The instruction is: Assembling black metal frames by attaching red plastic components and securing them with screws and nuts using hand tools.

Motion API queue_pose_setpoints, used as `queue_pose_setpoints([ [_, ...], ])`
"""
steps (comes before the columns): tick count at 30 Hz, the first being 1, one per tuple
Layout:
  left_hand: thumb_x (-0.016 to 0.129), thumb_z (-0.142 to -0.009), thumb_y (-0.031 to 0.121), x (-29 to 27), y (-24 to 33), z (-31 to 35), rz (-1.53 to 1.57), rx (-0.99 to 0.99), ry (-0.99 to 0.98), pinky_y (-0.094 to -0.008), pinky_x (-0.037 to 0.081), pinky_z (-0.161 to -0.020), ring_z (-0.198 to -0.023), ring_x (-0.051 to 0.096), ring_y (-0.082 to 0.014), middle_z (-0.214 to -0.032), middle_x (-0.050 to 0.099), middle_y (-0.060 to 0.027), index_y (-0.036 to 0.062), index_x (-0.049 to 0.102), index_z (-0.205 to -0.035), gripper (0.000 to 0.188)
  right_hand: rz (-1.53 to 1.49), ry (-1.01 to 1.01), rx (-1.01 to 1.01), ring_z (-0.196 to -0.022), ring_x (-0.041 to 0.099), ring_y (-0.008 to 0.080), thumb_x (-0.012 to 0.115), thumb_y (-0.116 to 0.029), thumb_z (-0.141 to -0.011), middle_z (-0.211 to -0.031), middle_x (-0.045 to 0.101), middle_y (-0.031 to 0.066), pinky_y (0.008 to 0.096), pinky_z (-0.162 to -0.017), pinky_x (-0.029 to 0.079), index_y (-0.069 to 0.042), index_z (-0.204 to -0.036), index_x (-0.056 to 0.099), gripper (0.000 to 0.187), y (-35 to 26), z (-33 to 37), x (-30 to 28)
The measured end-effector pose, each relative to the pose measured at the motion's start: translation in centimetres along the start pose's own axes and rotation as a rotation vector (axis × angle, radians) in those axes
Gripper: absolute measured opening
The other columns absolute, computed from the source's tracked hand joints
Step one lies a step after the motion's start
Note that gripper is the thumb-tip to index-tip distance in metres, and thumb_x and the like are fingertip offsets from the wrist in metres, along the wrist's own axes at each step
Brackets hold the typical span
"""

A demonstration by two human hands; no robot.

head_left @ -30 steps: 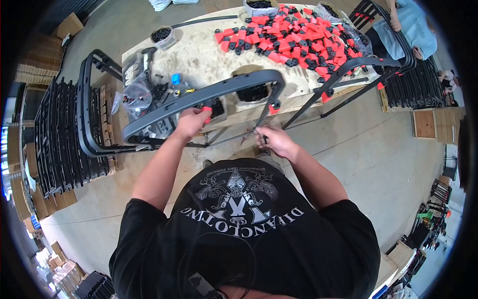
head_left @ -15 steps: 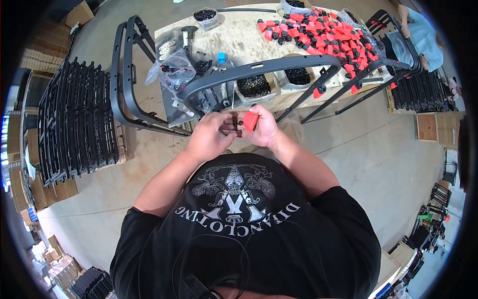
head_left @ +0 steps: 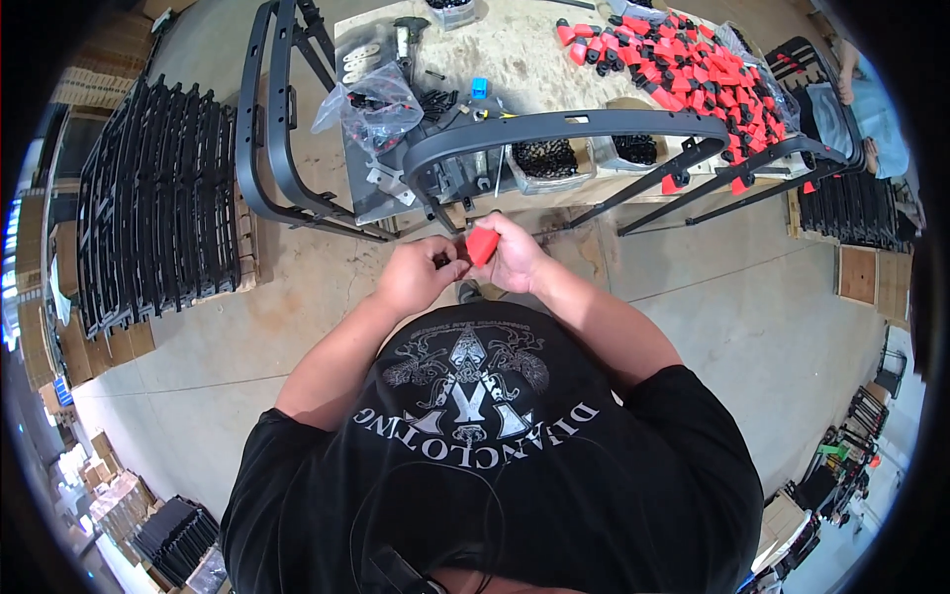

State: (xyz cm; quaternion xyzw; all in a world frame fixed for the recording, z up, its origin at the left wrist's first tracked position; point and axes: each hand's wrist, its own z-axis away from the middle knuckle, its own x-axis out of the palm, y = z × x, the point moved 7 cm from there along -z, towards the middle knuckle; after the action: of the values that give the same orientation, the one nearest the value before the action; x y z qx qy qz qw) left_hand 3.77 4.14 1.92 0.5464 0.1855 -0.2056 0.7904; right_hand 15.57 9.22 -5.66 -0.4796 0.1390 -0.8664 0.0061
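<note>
Since half a second before, both hands had stayed close together in front of the chest, and the red piece had shifted a little toward the right hand, while the view had tilted so the bench sat higher in the picture.

The right hand [head_left: 513, 255] was curled, with its fingers grasping a small red plastic part [head_left: 482, 245] that had a smooth surface and a blocky, wedge-like shape. The left hand [head_left: 416, 274] was also half closed; its fingertips pinched a small dark piece [head_left: 441, 261], too small to tell its form. The two hands were almost touching, and the red part was between them, just below the bench edge.

Above the hands, a curved black frame [head_left: 564, 129] of flat, matte metal arched across the wooden workbench [head_left: 524, 69], whose top looked pale and rough like chipboard. On the far right of the bench lay a heap of red and black parts [head_left: 683, 59], shiny and alike in shape. A clear plastic bag [head_left: 371, 94], crumpled, held dark small pieces. Two plastic tubs [head_left: 544, 158] with black hardware stood near the front edge. On the left, a stack of black frames [head_left: 148, 198] stood on edge on the grey concrete floor [head_left: 752, 297].
</note>
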Motion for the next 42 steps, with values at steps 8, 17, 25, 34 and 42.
queue_pose_setpoints([
  [8, 0.058, -0.103, 0.018, 0.4, -10.6, 0.5, 1.032, -0.375, 0.004, -0.027, 0.046, -0.064, -0.073, 0.056, -0.0134, -0.092, 0.064, -0.0055, 0.0016, 0.061, -0.105, 0.016, 0.812, 0.21, -0.006, -0.067, 0.062, 0.017, 0.068, -0.029, -0.09, -0.085, 0.064, 0.0065, 0.0327, -0.059, 0.054, -0.005, -0.101, 0.06, 0.028, 1.5, -5.1, -2.4],
  [17, 0.052, -0.107, 0.019, -0.2, -12.3, -1.6, 1.163, -0.283, 0.077, -0.028, 0.05, -0.072, -0.078, 0.06, -0.0147, -0.093, 0.067, -0.0071, 0.0004, 0.06, -0.11, 0.02, 1.187, 0.262, -0.064, -0.086, 0.066, 0.0154, 0.074, -0.025, -0.088, -0.093, 0.069, 0.0077, 0.0328, -0.076, 0.055, -0.002, -0.105, 0.064, 0.031, 0.7, -7.2, -1.7],
  [25, 0.054, -0.106, 0.019, -0.1, -12.6, -3.9, 1.338, -0.206, 0.034, -0.0265, 0.05, -0.072, -0.079, 0.059, -0.0122, -0.093, 0.067, -0.0045, 0.0029, 0.063, -0.104, 0.019, 1.073, 0.296, -0.165, -0.092, 0.066, 0.0167, 0.083, -0.026, -0.08, -0.103, 0.072, 0.0093, 0.0323, -0.087, 0.052, 0.0, -0.114, 0.068, 0.045, -0.1, -7.9, -2.7],
  [34, 0.055, -0.106, 0.019, 0.4, -13.6, -4.7, 1.521, -0.339, -0.037, -0.024, 0.053, -0.068, -0.076, 0.06, -0.0114, -0.091, 0.067, -0.004, 0.0031, 0.061, -0.106, 0.017, 0.941, 0.286, -0.123, -0.082, 0.059, 0.0114, 0.082, -0.023, -0.081, -0.098, 0.068, 0.0029, 0.0272, -0.067, 0.046, -0.004, -0.113, 0.066, 0.041, 0.0, -7.0, -2.6],
  [42, 0.059, -0.104, 0.019, 0.9, -14.0, -4.5, 1.559, -0.296, -0.061, -0.0251, 0.052, -0.07, -0.076, 0.058, -0.0124, -0.092, 0.066, -0.0056, 0.0033, 0.062, -0.104, 0.016, 0.802, 0.24, -0.115, -0.078, 0.059, 0.0096, 0.08, -0.019, -0.082, -0.093, 0.068, 0.001, 0.0258, -0.064, 0.046, -0.005, -0.11, 0.066, 0.035, 0.6, -6.9, -3.1],
])
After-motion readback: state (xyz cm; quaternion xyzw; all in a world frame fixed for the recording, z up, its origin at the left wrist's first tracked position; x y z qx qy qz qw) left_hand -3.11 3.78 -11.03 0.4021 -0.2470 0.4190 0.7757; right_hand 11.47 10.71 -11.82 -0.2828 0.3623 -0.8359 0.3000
